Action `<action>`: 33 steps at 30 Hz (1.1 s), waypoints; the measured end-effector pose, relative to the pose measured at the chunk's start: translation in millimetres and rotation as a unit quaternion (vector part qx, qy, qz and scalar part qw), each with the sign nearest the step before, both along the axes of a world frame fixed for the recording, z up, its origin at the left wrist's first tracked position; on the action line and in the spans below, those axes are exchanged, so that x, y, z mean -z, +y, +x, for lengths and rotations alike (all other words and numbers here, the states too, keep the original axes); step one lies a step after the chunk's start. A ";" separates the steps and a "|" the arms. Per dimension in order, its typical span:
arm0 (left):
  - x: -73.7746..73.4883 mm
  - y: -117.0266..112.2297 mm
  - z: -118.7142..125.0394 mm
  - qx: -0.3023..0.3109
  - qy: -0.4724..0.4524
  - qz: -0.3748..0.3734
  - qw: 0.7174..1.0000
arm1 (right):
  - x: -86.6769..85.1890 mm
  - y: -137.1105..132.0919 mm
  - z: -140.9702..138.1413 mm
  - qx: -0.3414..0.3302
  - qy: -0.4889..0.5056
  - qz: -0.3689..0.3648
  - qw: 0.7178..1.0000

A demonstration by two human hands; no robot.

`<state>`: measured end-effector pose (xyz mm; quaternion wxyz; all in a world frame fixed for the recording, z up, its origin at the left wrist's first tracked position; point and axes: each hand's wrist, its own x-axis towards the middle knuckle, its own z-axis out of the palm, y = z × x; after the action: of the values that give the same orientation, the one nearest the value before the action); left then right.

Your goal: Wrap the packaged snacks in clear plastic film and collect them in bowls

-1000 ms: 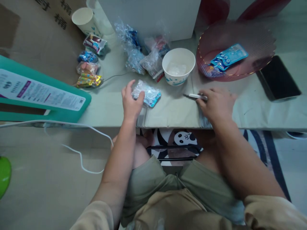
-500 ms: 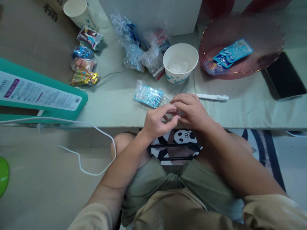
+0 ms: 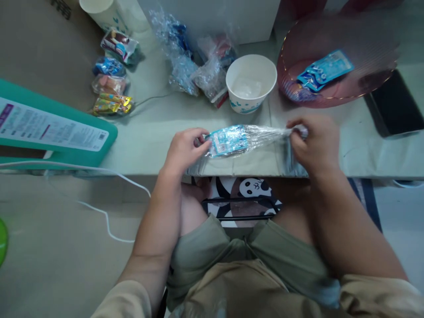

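Observation:
A small blue snack packet (image 3: 228,140) sits wrapped in clear plastic film (image 3: 265,134) that is stretched taut just above the table's front edge. My left hand (image 3: 183,148) pinches the left end of the film beside the packet. At the right end, my right hand (image 3: 314,141) is closed on the twisted film. A white pen-like tool seen earlier is hidden behind my right hand.
A white paper bowl (image 3: 251,82) stands behind the packet. A pink plastic dish (image 3: 371,79) holding a blue packet (image 3: 326,68) is at back right, beside a black phone (image 3: 394,106). Crumpled wrappers (image 3: 195,66), several snacks (image 3: 111,84) and a teal box (image 3: 49,128) lie left.
My hands met at the packet's wrap, then pulled apart, stretching the film sideways and lifting the packet toward the table's front edge. My right hand left the white tool lying on the table.

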<state>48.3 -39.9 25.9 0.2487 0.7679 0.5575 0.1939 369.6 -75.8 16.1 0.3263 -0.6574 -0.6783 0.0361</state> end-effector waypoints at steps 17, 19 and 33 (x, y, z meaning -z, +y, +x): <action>-5.7 -1.5 13.2 0.115 -0.085 0.071 0.987 | -2.0 -18.4 -58.7 -0.027 -0.069 0.025 0.997; -5.3 -5.7 16.9 0.128 -0.053 0.076 0.987 | -4.2 -17.8 -56.3 0.011 -0.053 0.045 0.998; 0.1 13.4 23.1 -0.145 -0.386 -0.091 0.906 | 0.8 -12.6 -95.0 -0.244 -0.097 -0.041 0.964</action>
<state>71.5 -26.4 25.8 0.4827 0.5176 0.5383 0.4575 274.6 -88.4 15.3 0.2128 -0.4851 -0.8445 0.0789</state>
